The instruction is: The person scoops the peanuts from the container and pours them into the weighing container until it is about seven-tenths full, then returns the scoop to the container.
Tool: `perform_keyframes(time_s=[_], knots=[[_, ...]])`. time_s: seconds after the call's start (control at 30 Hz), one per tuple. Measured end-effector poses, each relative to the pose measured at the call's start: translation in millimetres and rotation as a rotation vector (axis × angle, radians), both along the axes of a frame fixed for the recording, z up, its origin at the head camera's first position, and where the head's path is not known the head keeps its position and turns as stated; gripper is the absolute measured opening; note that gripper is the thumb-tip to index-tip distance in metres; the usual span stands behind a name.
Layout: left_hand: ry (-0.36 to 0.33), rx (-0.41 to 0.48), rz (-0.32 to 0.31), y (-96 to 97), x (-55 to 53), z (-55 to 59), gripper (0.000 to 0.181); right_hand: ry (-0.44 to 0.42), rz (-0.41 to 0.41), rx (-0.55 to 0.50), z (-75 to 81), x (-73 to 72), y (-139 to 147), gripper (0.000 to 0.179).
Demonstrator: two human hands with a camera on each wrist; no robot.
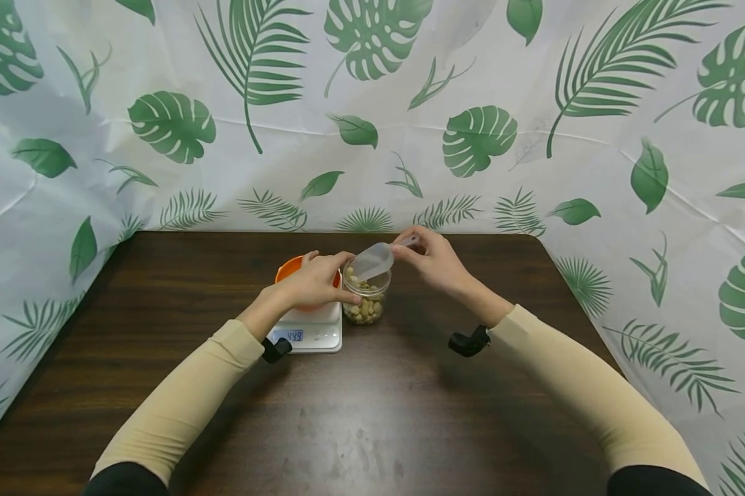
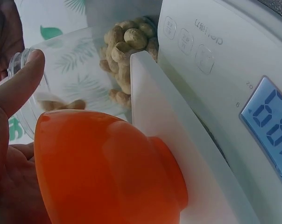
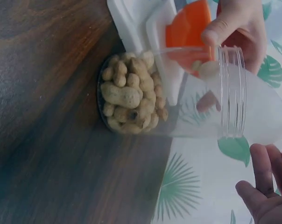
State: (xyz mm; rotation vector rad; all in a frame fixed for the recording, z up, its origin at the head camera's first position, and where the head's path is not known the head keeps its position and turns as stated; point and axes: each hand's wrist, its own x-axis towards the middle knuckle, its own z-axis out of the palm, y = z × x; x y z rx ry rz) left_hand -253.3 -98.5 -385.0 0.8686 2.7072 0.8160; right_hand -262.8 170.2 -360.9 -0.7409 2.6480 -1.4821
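Note:
A clear jar (image 1: 381, 284) stands upright with peanuts (image 3: 129, 93) in its lower part. My left hand (image 1: 317, 281) holds it by the rim, thumb on the near side and fingers at the far side. My right hand (image 1: 433, 258) pinches the handle of a translucent plastic scoop (image 1: 374, 260). The scoop's bowl slants down into the jar's mouth, with a few peanuts by its tip. Under my left wrist, an orange bowl (image 1: 290, 267) sits on a white kitchen scale (image 1: 319, 337); my hand covers much of the bowl.
The scale's lit display (image 1: 288, 335) shows digits. It stands directly left of the jar, near the back of a dark wooden table (image 1: 372, 406). A leaf-print sheet (image 1: 372, 179) hangs behind the table. A black wrist camera (image 1: 469, 341) sits on each forearm.

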Motion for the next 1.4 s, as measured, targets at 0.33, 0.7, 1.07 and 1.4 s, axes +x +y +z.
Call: perform_keyframes(time_s=[0.33,0.7,1.07,1.4], knots=[[0.002,-0.011,-0.003,-0.2,0.8,0.8,0.087,-0.009,-0.039,-0.059,-8.9,1.7,8.9,0.022],[-0.006,-0.01,0.005,0.3,1.4,2.5,0.085,0.018,-0.07,-0.165,-14.9,5.5,9.4,0.02],[-0.003,-0.007,0.003,0.4,2.1,1.8,0.086,0.023,-0.067,-0.22,-24.1,10.7,6.7,0.019],[-0.002,-0.007,0.003,0.4,0.9,-0.2,0.087,-0.049,-0.059,-0.364,-29.6,12.2,11.4,0.021]])
